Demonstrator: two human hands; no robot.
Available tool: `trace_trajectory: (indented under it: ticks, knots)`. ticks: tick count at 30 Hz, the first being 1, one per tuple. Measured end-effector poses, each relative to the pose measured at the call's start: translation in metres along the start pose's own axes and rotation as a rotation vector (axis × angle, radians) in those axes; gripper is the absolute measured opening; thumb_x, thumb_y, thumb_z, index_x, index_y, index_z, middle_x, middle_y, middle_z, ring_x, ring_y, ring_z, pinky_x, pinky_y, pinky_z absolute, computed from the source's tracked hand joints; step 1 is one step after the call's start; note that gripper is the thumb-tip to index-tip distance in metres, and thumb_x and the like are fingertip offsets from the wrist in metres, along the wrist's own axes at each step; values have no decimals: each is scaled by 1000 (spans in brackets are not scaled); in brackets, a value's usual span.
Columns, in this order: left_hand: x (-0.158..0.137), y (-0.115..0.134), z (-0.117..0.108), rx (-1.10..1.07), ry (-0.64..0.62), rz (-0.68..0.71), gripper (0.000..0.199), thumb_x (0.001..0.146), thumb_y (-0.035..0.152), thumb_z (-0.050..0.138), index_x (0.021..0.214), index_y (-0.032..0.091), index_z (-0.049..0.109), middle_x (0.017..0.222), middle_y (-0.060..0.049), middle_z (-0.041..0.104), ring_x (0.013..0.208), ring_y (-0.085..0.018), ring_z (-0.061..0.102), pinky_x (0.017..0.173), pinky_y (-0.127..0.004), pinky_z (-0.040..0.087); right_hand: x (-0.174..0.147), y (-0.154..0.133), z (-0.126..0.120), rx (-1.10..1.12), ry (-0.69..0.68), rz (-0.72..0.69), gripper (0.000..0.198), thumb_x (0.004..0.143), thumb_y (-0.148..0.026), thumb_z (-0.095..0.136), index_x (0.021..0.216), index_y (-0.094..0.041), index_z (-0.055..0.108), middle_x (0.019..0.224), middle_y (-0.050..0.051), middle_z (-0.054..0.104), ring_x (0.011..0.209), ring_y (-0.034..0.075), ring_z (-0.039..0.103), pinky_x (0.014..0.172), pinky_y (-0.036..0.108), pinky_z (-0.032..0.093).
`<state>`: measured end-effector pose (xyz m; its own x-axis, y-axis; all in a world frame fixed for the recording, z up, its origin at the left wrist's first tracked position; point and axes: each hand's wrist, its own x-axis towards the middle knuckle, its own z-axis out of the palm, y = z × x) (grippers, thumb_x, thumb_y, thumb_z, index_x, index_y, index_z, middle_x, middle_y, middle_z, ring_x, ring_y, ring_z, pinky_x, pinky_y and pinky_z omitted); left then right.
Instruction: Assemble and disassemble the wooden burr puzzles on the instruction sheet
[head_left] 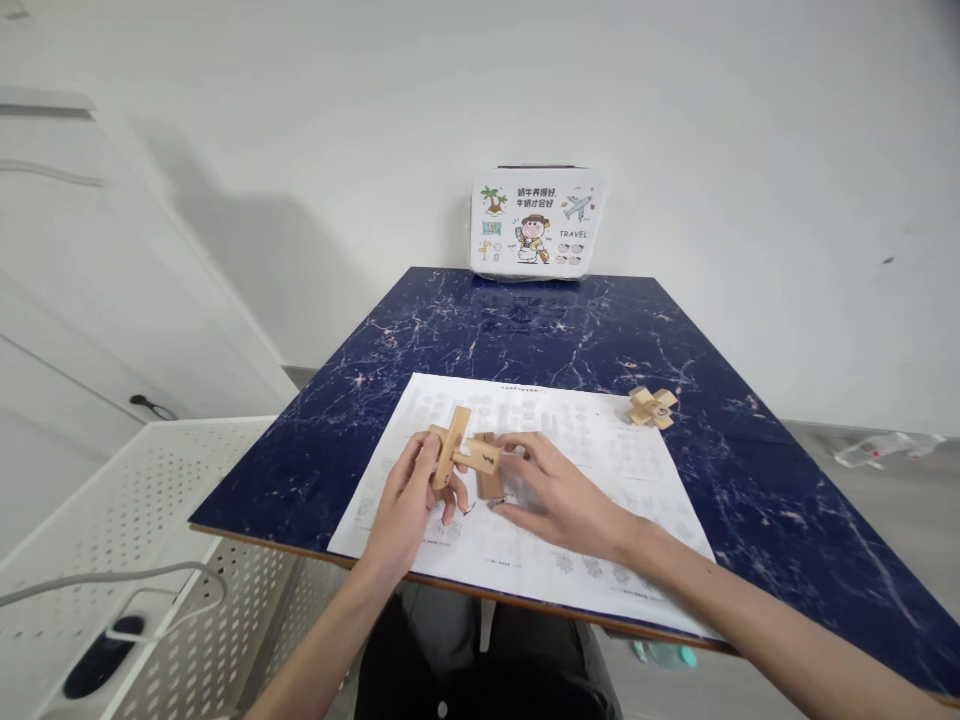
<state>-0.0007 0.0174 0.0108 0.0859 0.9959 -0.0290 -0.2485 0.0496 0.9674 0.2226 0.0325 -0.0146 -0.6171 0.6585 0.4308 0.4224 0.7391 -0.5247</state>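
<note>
Pale wooden bars, seen from the head camera, are only partly put together, as I judge. The left hand [409,500] pinches, with thumb and fingers, an upright bar [451,445], which crosses another short piece behind it. Just to its right is a notched bar [480,456] with a dark mark on it; its narrow end reaches to the upright bar, but whether the two are locked I cannot tell. The right hand [559,490] is curved, its thumb apart from the fingers, and the fingertips are at the outer end of this notched bar; I cannot tell if they grip it or only touch it. Below the notched bar is a darker block [491,487], which seems not yet joined with the others.

All this is above the printed sheet [637,490], whose drawings are too faint to read, on the blue table [337,420]. At the right edge of the sheet, well apart from the hands, sits a wooden cross [651,408], which looks already assembled. At the far edge stands a white case [536,225].
</note>
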Motion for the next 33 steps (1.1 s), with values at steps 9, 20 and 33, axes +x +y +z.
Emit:
trace_trajectory:
  ticks: [9, 20, 33]
  knots:
    - [1, -3, -2, 24, 33, 40, 36, 98, 56, 65, 97, 20, 59, 77, 1, 62, 59, -13, 64, 43, -19, 42, 0, 1, -1, -15, 12, 13, 29, 94, -22, 72, 121, -22, 61, 127, 14, 59, 119, 31, 59, 100, 49, 55]
    - [2, -7, -3, 31, 2, 64, 34, 102, 53, 61, 95, 20, 60, 87, 0, 61, 60, -9, 55, 46, -20, 41, -1, 11, -1, -133, 150, 234, 14, 94, -20, 64, 107, -22, 61, 109, 11, 64, 99, 28, 62, 84, 42, 54]
    - [0, -7, -2, 70, -24, 44, 38, 103, 55, 58, 89, 20, 56, 81, 1, 57, 56, -8, 46, 48, -20, 39, -1, 20, -4, 23, 107, 345, 14, 103, -22, 53, 113, -22, 64, 112, 10, 67, 103, 27, 64, 88, 43, 53]
